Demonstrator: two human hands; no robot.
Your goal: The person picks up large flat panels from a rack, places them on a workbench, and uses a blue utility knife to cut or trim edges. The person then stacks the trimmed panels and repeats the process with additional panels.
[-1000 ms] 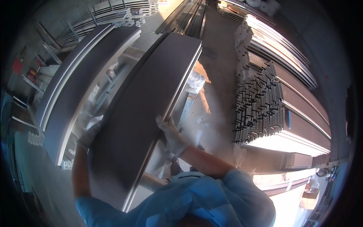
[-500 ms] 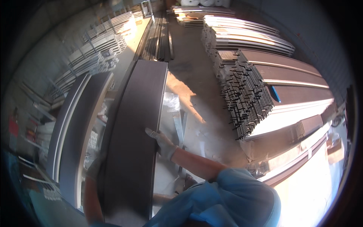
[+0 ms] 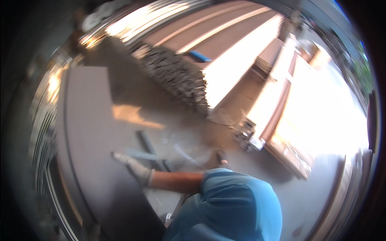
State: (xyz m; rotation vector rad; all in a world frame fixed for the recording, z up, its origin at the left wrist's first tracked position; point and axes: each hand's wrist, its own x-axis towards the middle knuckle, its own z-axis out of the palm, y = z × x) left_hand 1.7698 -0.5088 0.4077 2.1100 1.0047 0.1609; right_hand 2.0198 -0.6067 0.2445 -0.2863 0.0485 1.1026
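A long, flat dark brown panel [image 3: 90,116] slants from the far left down toward my body. My right hand [image 3: 134,166], in a pale work glove, grips its right edge. The thumb side lies over the top face, and the fingers beneath the edge are hidden. At the lower left, by the panel's other edge, a dim, blurred shape seems to be my left hand [image 3: 91,231]; its fingers cannot be made out.
Stacked brown panels [image 3: 225,30] with a blue object [image 3: 200,56] on top stand across the floor. Wrapped long packages [image 3: 277,96] lie to their right. Metal bars [image 3: 146,146] rest on the floor beside the panel, near torn cardboard [image 3: 134,115]. More long pieces [image 3: 335,201] lie at right.
My view has swung to the right, so the stacks shift left in the picture. The right hand keeps its grip on the panel's edge; the left hand has become hard to see.
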